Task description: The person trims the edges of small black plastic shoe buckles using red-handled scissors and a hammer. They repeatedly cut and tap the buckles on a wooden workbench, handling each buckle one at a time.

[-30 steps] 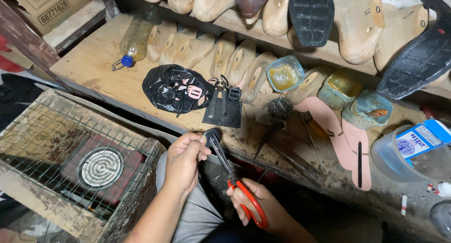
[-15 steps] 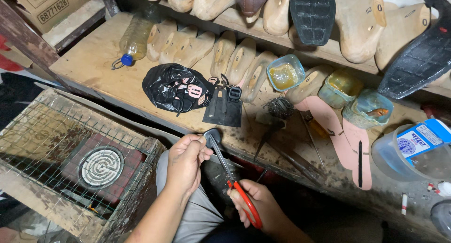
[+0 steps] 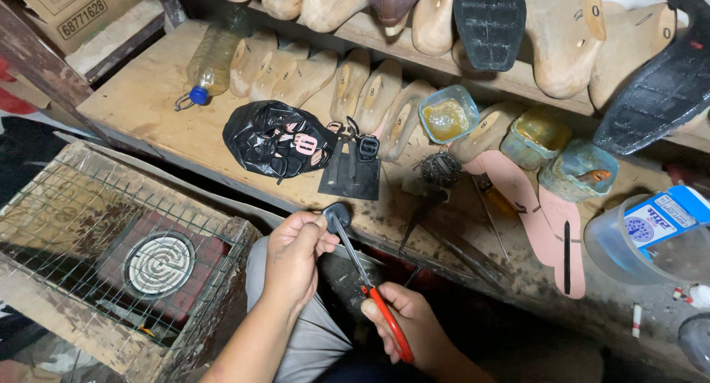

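1. We are pinching a small dark rounded piece (image 3: 336,214), likely leather or rubber, in our left hand (image 3: 293,259), fingers curled tight around it, just below the workbench (image 3: 140,109) edge.
2. We are gripping red-handled scissors (image 3: 370,287) in our right hand (image 3: 403,320) at five o'clock, fingers closed on the handles, thin steel blades meeting the piece.
3. Because the piece is small, the blades could be slipping toward our thumb, we judge.

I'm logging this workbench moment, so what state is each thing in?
left hand: pinching the small dark piece
small dark piece: held up, scissor blades at it
scissors: in the right hand
plastic bottle: lying down, capped
glue tub: open
black bag: crumpled
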Demonstrator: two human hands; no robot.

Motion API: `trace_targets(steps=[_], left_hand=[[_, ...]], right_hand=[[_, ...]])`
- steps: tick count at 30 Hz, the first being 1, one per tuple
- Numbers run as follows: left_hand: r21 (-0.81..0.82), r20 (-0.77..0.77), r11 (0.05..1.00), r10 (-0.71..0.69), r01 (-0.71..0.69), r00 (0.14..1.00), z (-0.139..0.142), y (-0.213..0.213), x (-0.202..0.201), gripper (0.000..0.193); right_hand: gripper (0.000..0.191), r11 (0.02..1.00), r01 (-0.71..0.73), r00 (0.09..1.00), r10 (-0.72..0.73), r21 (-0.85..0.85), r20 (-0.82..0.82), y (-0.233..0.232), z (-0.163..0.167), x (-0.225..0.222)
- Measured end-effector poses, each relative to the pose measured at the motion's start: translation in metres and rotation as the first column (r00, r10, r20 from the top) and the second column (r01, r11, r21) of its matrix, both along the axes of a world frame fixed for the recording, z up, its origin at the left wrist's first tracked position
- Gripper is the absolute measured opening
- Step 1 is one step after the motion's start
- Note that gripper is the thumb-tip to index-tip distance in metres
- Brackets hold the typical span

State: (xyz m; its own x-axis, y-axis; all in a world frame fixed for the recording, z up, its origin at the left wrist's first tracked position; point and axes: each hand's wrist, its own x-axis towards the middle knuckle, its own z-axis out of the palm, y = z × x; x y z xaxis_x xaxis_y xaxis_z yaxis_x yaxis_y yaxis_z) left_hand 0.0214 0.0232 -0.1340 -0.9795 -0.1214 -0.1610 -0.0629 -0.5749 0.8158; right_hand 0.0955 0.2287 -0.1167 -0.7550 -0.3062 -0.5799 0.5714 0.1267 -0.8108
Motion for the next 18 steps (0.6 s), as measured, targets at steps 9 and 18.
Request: trace_targets(steps=[9,18], left_hand=[[-0.344,-0.008,0.939,0.031,-0.032,0.999,0.013,-0.009,-0.007,0.019],[-0.269,0.051,0.963,-0.018,0.031,0.999,0.007,-0.013,-0.008,0.018]], right_hand=[[0.030,0.946,-0.147,0.985,0.116,-0.288,-0.125,0.010,-0.028,-0.003],[0.031,0.944,-0.169,0.980,0.129,-0.285,-0.154,0.012,-0.035,-0.004]])
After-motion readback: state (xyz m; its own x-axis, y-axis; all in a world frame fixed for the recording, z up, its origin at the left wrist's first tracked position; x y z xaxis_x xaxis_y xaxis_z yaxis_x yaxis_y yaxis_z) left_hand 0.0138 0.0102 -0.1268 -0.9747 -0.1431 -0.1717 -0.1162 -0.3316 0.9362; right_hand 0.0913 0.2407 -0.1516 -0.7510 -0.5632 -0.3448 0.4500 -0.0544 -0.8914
